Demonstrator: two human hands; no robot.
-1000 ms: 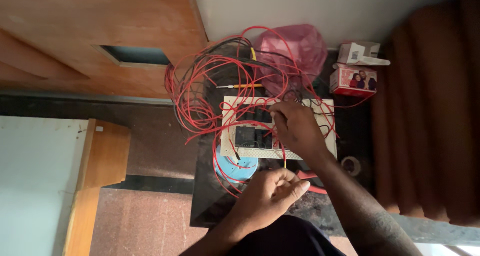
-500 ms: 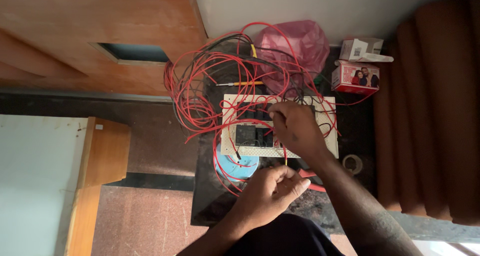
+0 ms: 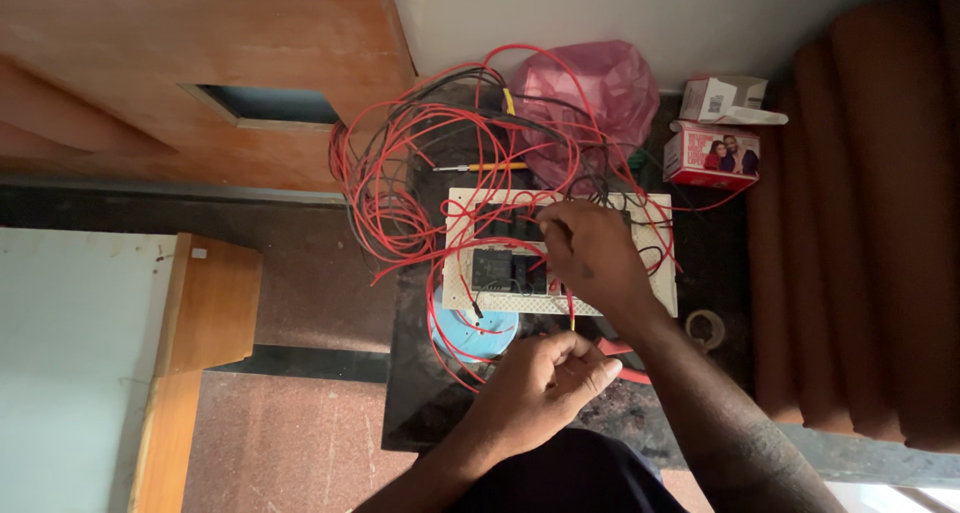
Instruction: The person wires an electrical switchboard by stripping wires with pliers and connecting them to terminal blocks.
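Hands [image 3: 590, 253] stay put on switch panel [image 3: 470, 273] and wire [image 3: 572, 313].

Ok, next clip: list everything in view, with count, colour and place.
switch panel: one, cream with black modules, on the dark slab
wires: many, mostly red, some black, looped over the panel
screwdriver: one, yellow handle, behind the panel
plastic bag: one, pink, by the wall
cartons: two, one red, one white, at the right
tape roll: one, blue, under the panel's edge
left hand: closed on a thin wire
right hand: on the panel, fingers at the modules
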